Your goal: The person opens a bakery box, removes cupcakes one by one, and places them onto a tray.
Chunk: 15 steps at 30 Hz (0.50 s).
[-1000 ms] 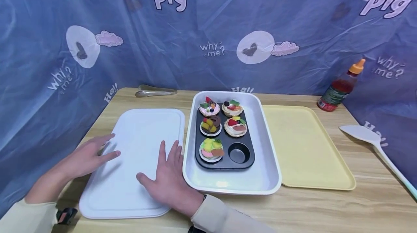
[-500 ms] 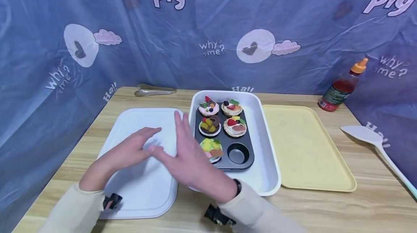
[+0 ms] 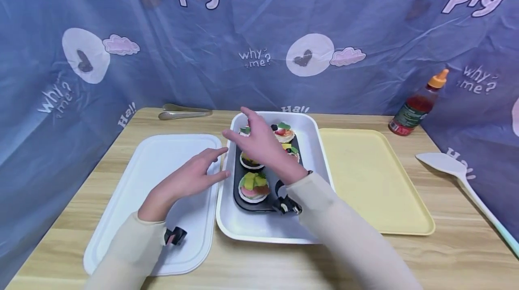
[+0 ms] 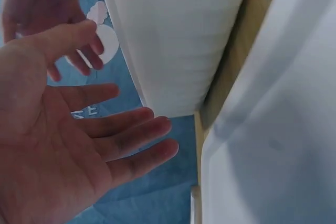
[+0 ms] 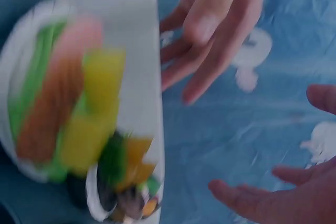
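My left hand (image 3: 188, 176) hovers over the right edge of a flat white tray (image 3: 162, 159), fingers extended and holding nothing; its spread palm shows in the left wrist view. Farther right, my right hand (image 3: 265, 143) is above a deep white pan (image 3: 263, 232), fingers loosely extended with nothing in them. Inside the pan is a dark muffin tin (image 3: 257, 207) carrying several fruit-topped tarts. The nearest tart (image 3: 254, 187) has yellow, pink and brown toppings. My right hand and forearm hide part of the tin, including its front right cup, and some of the tarts.
Metal tongs (image 3: 184, 113) lie at the back left. Right of the pan is a flat yellow tray (image 3: 365, 177). A red sauce bottle (image 3: 415, 107) stands at the back right, and a long-handled white spoon (image 3: 454, 168) lies along the right side. A blue printed sheet (image 3: 227, 69) hangs behind.
Both hands have moved rightward from over the white tray, the right one ending up above the muffin tin. The tarts, trays and pan keep their places; the head view shifted slightly.
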Available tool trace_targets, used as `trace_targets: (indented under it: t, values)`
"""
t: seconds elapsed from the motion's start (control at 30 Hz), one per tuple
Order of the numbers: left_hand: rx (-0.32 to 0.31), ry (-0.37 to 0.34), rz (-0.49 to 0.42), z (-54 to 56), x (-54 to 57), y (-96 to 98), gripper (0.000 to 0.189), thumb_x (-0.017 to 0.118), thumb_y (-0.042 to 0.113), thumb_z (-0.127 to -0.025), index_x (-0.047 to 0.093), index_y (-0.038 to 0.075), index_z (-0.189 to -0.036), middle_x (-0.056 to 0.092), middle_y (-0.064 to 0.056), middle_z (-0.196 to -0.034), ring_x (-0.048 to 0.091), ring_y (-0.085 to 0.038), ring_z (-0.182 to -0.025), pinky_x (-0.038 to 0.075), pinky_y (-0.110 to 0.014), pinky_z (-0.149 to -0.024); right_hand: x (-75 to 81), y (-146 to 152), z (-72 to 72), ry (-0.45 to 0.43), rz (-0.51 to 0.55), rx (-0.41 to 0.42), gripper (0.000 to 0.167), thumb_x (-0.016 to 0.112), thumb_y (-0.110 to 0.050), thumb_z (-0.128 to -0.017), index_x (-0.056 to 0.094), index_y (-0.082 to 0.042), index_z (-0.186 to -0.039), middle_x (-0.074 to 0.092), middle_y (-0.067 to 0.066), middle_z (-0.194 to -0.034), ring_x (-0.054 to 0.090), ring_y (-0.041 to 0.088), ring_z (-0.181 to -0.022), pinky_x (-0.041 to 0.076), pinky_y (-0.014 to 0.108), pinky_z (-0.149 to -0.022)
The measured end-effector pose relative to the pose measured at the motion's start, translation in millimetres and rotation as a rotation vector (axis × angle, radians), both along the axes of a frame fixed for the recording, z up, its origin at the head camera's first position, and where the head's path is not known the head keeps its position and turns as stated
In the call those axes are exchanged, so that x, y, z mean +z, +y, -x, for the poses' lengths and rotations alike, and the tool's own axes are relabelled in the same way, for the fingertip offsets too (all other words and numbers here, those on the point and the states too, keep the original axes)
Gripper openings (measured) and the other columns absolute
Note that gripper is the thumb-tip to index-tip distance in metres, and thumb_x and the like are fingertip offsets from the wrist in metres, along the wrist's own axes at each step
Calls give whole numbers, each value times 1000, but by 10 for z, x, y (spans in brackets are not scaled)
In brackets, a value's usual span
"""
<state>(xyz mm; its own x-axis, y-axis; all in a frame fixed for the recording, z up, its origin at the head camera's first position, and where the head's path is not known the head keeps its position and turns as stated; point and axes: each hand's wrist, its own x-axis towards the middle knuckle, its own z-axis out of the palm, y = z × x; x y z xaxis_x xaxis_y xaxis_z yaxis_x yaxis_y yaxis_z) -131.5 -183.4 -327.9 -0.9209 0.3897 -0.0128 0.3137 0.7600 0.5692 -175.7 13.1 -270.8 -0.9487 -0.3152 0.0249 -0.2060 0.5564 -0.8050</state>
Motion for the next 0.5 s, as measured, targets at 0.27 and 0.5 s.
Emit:
trace_targets:
  t: [0.27,0.5]
  values:
    - [16,3,-5,93,-116,37,61,63,26,-99,42,2,-151,52,-22,-144,57,-37,-124,46,-55,-104,-176,74,398,-63,-26,-84,70,77,-36,-89,47,-14,-149,46,14,-154,48,31,-140,47,47,-108]
    - [26,-48,-52,155,-159,19,62,65,25,-98,42,3,-152,53,-18,-147,59,-35,-124,48,-52,-101,-341,95,546,-107,-37,-118,72,80,-32,-86,49,-12,-148,48,14,-153,51,32,-136,47,46,-108]
